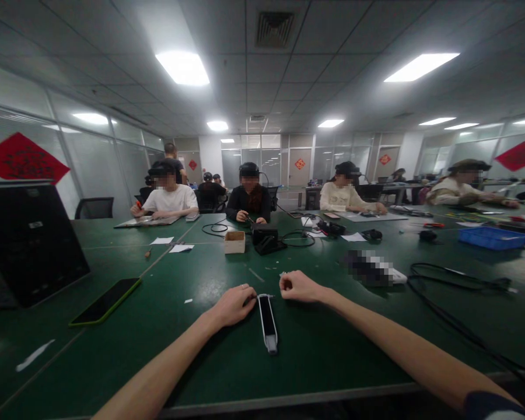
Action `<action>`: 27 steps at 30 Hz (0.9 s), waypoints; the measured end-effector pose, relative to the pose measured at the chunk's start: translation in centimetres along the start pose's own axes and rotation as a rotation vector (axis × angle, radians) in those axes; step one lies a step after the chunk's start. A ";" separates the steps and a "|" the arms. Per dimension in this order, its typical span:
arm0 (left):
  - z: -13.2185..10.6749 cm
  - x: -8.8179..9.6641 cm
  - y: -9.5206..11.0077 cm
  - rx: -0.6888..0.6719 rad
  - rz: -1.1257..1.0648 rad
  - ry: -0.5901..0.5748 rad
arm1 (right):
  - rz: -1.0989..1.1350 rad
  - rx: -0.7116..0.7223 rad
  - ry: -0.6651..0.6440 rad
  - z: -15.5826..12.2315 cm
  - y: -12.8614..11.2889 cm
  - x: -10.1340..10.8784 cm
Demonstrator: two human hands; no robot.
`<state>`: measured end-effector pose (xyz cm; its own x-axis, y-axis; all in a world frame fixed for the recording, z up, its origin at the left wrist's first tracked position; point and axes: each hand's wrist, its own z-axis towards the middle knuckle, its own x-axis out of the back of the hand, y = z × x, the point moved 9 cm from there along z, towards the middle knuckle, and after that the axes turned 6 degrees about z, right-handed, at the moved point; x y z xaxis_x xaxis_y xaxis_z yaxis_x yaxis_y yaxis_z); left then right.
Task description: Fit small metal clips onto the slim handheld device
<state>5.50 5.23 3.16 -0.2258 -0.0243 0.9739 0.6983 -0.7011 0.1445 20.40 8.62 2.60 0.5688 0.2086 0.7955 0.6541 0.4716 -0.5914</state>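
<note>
Table (219, 373) is bearing a device (268, 321), likely light, stiff, best side-held; left hand (233, 304) and right hand (301, 286) are resting curled, contents unclear.

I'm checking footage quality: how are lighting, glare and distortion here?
All in the head view: ceiling lights burn out white; pale sheen on the green table near the left hand; wide-angle stretch toward the edges; blocky pixels hide part of the white object.
</note>
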 end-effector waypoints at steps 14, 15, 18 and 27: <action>0.2 -0.3 -0.3 0.010 0.017 -0.010 | 0.289 0.059 -0.022 -0.9 -1.8 -1.1; 0.2 -0.4 -0.3 0.011 0.020 -0.010 | 0.286 0.057 -0.020 -0.9 -1.7 -1.2; 0.3 -0.4 -0.3 0.009 0.041 -0.006 | 0.269 0.049 0.006 -0.8 -1.5 -1.3; 0.2 -0.3 -0.5 0.023 0.026 0.003 | 0.229 0.113 0.126 -0.8 -3.1 -1.9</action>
<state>5.40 5.73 2.85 -0.2094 -0.0447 0.9768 0.7197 -0.6833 0.1230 17.70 6.11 2.77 0.7578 0.2160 0.6157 0.4456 0.5180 -0.7301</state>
